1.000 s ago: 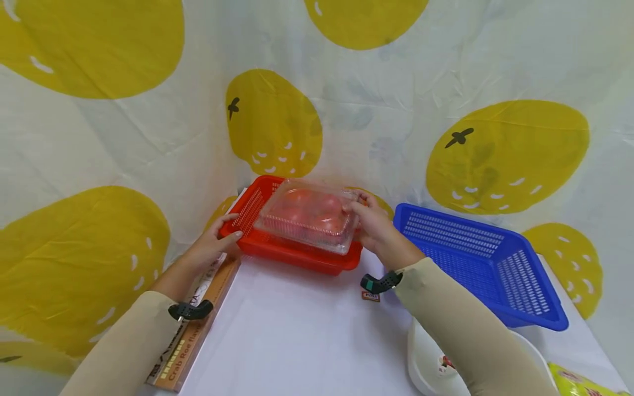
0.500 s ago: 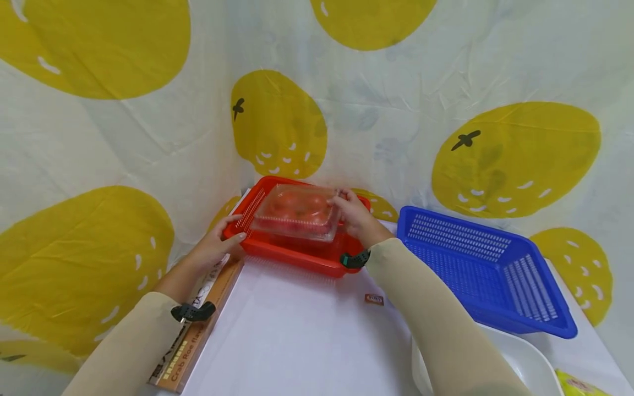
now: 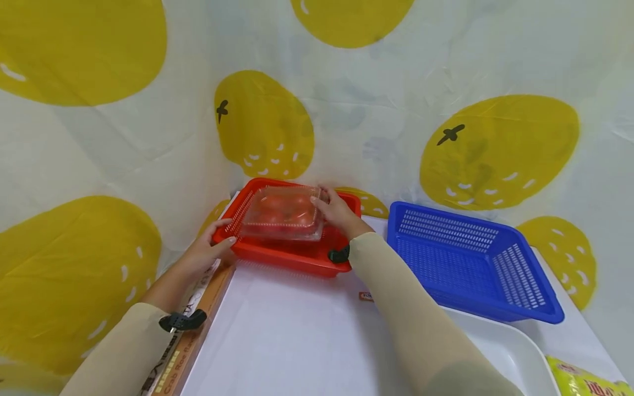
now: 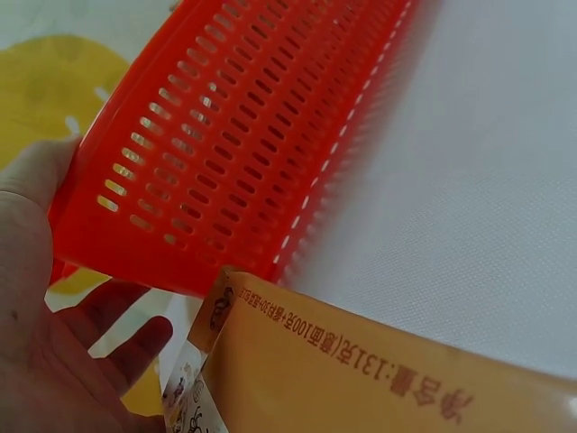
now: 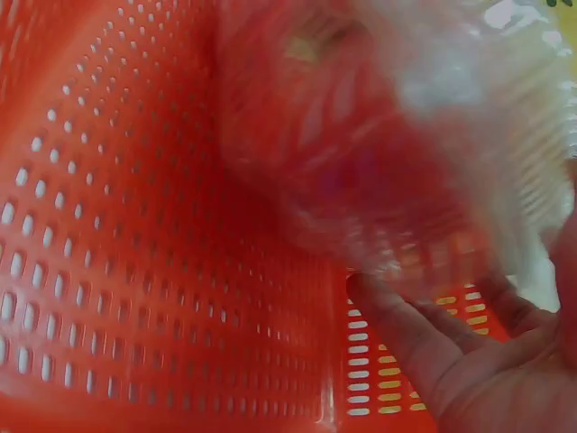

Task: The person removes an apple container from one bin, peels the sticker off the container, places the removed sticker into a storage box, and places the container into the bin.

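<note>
A clear plastic clamshell box [image 3: 283, 213] of red tomatoes sits tilted inside the red slotted basket [image 3: 282, 264], toward its left side. My right hand [image 3: 339, 213] pinches the box's right edge between thumb and fingers. From the right wrist view, the box [image 5: 352, 153] is blurred, and the fingers [image 5: 410, 329] reach beneath its edge. At the basket's left front corner, my left hand [image 3: 200, 254] grips the rim. The left wrist view has the thumb [image 4: 41, 171] against the slotted wall, with the other fingers below the corner.
Flat orange-brown packages [image 3: 185, 349] lie along the table's left side, under the left forearm. A blue basket [image 3: 470, 264] stands on the right, behind a white tray [image 3: 500, 344]. A yellow packet [image 3: 579, 379] and a small red-brown packet [image 3: 365, 296] are also on the table.
My right hand has carried the box of tomatoes leftward and lower into the red basket. The left hand has kept its grip on the rim.
</note>
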Available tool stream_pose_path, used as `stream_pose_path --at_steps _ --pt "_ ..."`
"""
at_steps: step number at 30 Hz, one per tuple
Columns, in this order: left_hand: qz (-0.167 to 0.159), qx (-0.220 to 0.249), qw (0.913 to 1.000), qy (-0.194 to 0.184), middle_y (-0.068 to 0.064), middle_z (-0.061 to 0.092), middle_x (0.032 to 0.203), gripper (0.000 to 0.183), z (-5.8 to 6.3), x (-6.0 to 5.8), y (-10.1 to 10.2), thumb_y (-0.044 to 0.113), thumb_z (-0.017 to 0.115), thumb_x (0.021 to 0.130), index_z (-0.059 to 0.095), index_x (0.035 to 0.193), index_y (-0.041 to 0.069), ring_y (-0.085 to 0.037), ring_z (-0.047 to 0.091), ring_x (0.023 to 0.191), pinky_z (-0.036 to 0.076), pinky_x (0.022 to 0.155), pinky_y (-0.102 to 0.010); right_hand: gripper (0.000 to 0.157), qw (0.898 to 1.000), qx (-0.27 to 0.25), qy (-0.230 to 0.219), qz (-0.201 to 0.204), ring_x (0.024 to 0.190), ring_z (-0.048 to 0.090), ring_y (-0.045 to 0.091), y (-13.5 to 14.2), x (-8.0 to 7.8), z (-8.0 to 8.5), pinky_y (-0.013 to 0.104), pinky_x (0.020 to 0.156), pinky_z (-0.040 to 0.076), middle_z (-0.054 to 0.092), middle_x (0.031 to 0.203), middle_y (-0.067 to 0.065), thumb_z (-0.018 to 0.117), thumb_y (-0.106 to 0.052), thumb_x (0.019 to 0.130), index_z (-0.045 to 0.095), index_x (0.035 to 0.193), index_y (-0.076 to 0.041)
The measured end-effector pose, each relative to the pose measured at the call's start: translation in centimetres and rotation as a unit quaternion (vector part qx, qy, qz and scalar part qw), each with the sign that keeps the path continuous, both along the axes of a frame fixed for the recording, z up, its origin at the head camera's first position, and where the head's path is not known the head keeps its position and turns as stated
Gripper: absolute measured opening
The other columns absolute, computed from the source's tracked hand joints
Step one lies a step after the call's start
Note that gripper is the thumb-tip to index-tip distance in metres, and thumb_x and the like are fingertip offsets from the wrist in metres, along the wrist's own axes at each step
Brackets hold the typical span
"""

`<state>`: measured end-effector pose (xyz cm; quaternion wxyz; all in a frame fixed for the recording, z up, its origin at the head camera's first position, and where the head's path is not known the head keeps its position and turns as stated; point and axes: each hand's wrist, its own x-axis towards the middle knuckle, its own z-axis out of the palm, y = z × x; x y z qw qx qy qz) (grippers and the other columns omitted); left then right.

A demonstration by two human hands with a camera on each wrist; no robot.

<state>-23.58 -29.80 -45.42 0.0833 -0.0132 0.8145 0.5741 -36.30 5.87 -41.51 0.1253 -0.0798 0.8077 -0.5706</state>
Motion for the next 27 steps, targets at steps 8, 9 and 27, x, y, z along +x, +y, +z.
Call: stream_pose_path --at_steps 8,9,27 --pt "0.002 0.014 0.9999 0.005 -0.015 0.025 0.172 0.079 -0.3 1.0 -1.3 0.038 0.068 0.106 0.022 0.169 0.032 -0.047 0.031 0.152 0.047 0.111 -0.061 0.064 0.999 0.038 -0.010 0.013 0.131 0.054 0.033 -1.6 0.1 -0.8 0.054 0.105 0.056 0.052 0.145 0.009 0.068 -0.038 0.106 0.033 0.160 -0.031" --pt "0.002 0.013 0.9999 0.007 -0.015 0.025 0.172 0.079 -0.4 1.0 -1.4 0.038 0.068 0.106 0.021 0.170 0.032 -0.048 0.031 0.152 0.046 0.111 -0.061 0.064 0.999 0.040 -0.013 0.015 0.131 0.054 0.032 -1.7 0.1 -0.9 0.053 0.105 0.056 0.052 0.146 0.009 0.068 -0.039 0.106 0.033 0.160 -0.031" --pt "-0.007 -0.002 0.9999 0.011 -0.018 0.026 0.171 0.079 0.3 1.0 -1.9 0.037 0.067 0.107 0.021 0.170 0.029 -0.049 0.036 0.150 0.045 0.111 -0.061 0.071 0.990 0.090 -0.097 -0.040 0.132 0.052 0.031 -2.2 -0.1 0.4 0.062 0.107 0.052 0.053 0.143 0.004 0.069 -0.057 0.100 0.033 0.159 -0.037"
